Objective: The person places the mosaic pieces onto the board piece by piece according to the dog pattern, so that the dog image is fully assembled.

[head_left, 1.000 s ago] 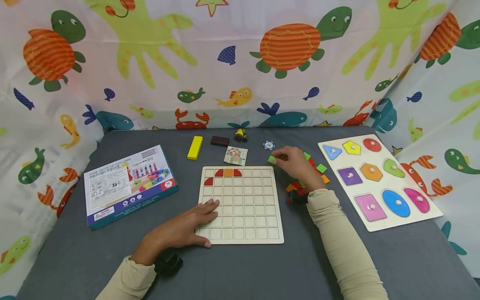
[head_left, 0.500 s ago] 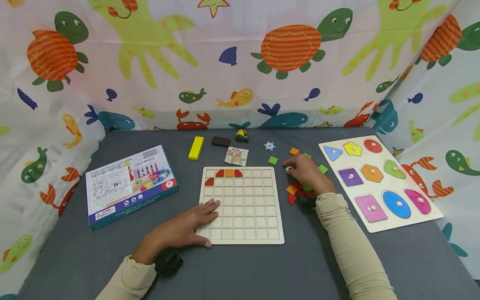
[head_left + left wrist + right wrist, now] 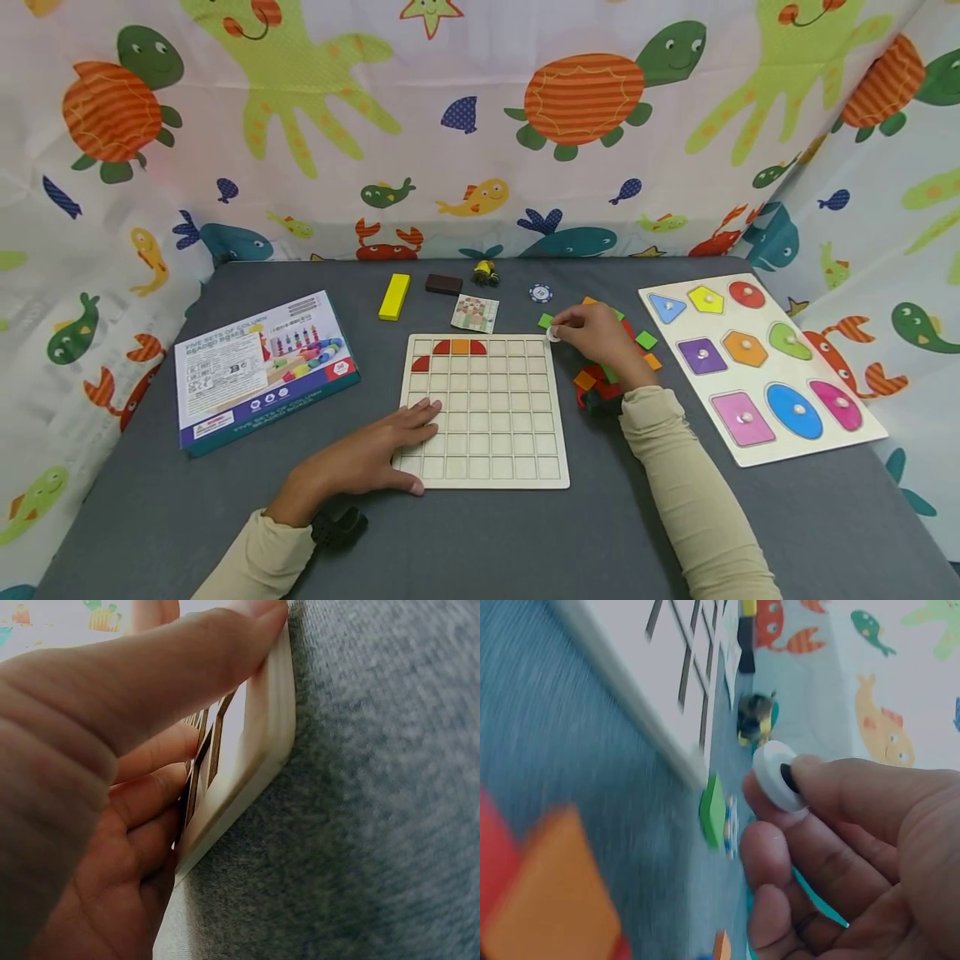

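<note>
Right now the right hand (image 3: 600, 335) pinches a small white round piece (image 3: 553, 334) with a dark centre between thumb and fingertips; the right wrist view shows the disc (image 3: 778, 775) clamped at the tips of the curled fingers (image 3: 780, 855), facing outward. In the head view the piece sits at the leftmost end of the hand, just off the upper right corner of the wooden grid board (image 3: 483, 408) and close beside a loose green square tile (image 3: 545, 320) on the grey table (image 3: 465, 542). Behind and under the hand lies a scatter of coloured tiles (image 3: 600, 375) — red, orange, green — between the grid board and the shape puzzle board (image 3: 757, 367) to the right. The left hand (image 3: 367, 458) lies flat, fingers straight, on the lower left corner of the grid board; the left wrist view shows the thumb (image 3: 150, 682) pressed along the board's edge (image 3: 255, 750) and the fingers spread on its face, holding nothing. On the board's top rows sit a few pieces already in cells — red quarter-rounds and an orange square (image 3: 459, 346). Farther back on the table are a yellow block (image 3: 393, 296), a dark brown block (image 3: 443, 284), a small patterned card (image 3: 474, 313), a tiny yellow toy (image 3: 484, 272) and a blue and white chip (image 3: 540, 292). A printed box (image 3: 262, 367) lies well apart to the left.
</note>
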### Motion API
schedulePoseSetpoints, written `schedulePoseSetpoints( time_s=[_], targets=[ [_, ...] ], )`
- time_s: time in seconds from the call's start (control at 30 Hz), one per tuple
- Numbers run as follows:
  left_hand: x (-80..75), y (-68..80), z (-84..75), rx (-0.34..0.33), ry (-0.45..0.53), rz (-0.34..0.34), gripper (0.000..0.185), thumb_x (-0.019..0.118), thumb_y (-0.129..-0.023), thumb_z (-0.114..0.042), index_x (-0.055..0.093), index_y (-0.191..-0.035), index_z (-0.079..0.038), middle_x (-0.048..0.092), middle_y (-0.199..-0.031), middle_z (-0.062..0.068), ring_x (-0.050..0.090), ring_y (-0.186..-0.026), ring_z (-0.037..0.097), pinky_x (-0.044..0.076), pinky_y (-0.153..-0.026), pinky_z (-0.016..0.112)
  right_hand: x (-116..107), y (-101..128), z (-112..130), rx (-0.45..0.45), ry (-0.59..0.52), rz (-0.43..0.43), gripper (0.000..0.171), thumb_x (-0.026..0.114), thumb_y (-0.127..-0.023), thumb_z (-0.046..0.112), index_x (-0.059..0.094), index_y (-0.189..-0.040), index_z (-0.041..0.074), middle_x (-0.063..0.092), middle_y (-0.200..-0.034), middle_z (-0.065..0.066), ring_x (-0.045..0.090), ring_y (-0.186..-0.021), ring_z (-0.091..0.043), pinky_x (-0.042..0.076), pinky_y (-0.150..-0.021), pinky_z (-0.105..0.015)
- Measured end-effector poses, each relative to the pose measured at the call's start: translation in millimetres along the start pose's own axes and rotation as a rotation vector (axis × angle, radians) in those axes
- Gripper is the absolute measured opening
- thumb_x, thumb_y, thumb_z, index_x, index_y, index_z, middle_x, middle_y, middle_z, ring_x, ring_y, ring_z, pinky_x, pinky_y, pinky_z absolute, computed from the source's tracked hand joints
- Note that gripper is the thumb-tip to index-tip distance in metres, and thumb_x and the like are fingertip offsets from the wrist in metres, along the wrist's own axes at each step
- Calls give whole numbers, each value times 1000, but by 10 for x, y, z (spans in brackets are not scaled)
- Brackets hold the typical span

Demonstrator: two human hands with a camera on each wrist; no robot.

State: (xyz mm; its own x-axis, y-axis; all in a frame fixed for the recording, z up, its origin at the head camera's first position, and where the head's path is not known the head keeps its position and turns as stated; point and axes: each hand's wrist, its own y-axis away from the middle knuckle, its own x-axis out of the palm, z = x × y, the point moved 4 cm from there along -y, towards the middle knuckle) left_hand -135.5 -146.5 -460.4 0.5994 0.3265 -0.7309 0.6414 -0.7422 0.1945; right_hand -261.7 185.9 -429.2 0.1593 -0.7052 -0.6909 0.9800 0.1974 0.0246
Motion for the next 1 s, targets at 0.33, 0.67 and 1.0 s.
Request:
schedulePoseSetpoints(
  time_s=[0.33,0.67,1.0],
  targets=[
    [4,18,10,-16,-8,-1,84,75,-82,-46,40,-149,-10,15,-161,-2,7,-147,21,23,-113,50,400,-129,253,-84,-181,129,24,62,-96,9,68,-117,-2,69,-94,-11,66,-82,-24,54,-75,-36],
    [25,-36,14,5,-23,5,85,73,-83,-47,38,-150,-9,14,-161,-3,6,-147,19,20,-114,49,660,-191,596,-125,-216,201,16,62,-95,7,72,-107,3,68,-97,-7,64,-86,-21,54,-75,-34],
    [16,-23,10,-1,-8,8,84,73,-83,-48,39,-149,-10,15,-161,-2,6,-147,19,20,-114,50,924,-241,853,-265,-93,300,18,62,-95,5,74,-107,3,71,-100,-4,64,-84,-14,52,-75,-29]
  ],
)
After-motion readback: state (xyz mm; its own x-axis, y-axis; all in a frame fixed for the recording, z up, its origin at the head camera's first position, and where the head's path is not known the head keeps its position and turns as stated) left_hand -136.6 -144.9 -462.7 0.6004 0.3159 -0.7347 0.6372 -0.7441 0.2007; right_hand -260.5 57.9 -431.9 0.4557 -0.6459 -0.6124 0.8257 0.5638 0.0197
